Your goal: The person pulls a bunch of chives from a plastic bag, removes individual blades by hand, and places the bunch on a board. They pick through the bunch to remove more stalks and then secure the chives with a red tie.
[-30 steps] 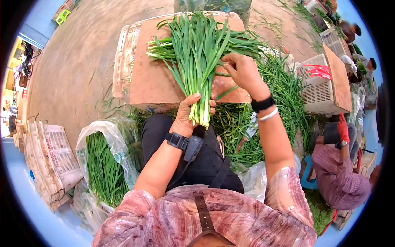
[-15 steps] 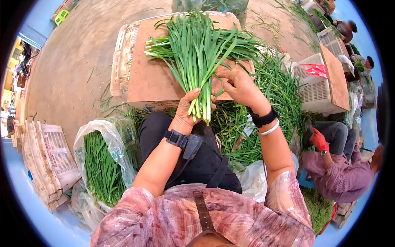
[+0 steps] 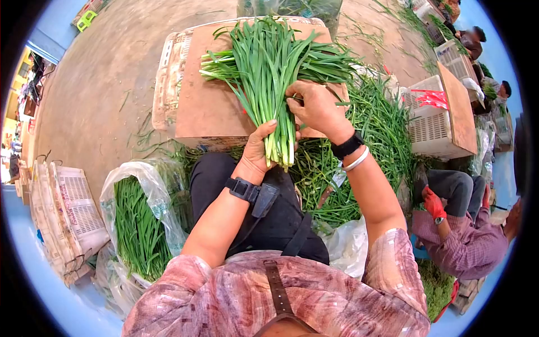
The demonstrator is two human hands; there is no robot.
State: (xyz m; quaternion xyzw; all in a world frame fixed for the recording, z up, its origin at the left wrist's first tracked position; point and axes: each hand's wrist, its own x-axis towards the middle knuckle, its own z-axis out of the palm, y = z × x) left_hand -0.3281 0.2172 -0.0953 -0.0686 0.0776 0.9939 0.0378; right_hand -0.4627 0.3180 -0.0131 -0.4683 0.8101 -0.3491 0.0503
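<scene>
My left hand (image 3: pixel 260 147) is wrapped round the pale stem ends of a bunch of garlic chives (image 3: pixel 266 73), whose flat green leaves fan out away from me. Beneath it, more chives (image 3: pixel 218 64) lie crosswise on a brown board (image 3: pixel 193 112). At the bunch's right edge, my right hand (image 3: pixel 317 106) has its fingers curled in a pinch. A thin green leaf (image 3: pixel 341 103) pokes out beside that hand and appears to be held in it; the fingertips are partly hidden.
Loose green leaves (image 3: pixel 382 129) are heaped right of the board, with a knife (image 3: pixel 325 195) on them. An open plastic bag of chives (image 3: pixel 137 224) stands at my left, near stacked crates (image 3: pixel 78 208). A co-worker in red gloves (image 3: pixel 434 203) sits at the right.
My right hand has moved slightly up and left against the bunch, its fingers curling in more tightly. My left hand keeps its hold on the stems.
</scene>
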